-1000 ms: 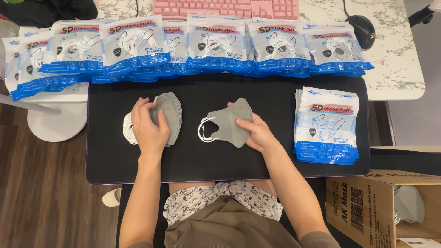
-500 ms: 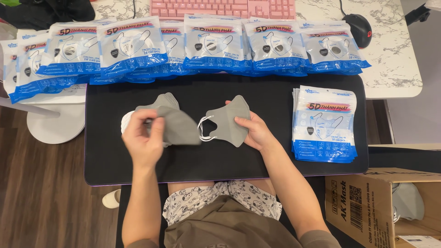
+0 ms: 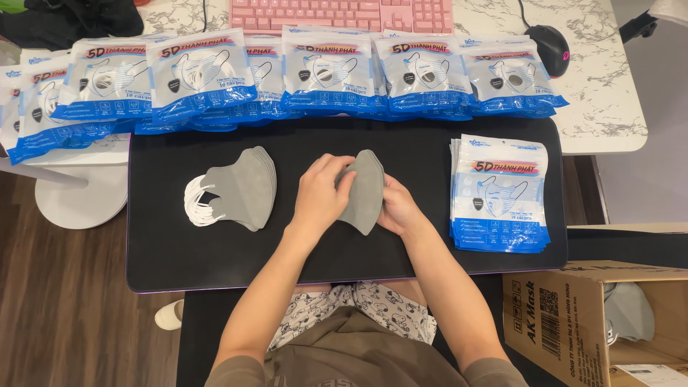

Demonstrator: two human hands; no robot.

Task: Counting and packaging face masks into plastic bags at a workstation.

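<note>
Grey folded masks [image 3: 362, 190] now sit pinched between my left hand [image 3: 320, 195] and right hand [image 3: 398, 208] at the middle of the black mat [image 3: 179, 258]; a second ago the left was over at the grey mask stack [image 3: 240, 190], and it has carried one across, so I judge the centre pile grows. Both hands are closed lightly on it. Packets [image 3: 499, 193] crowd the right edge; bare mat lies between the piles and along the near edge
</note>
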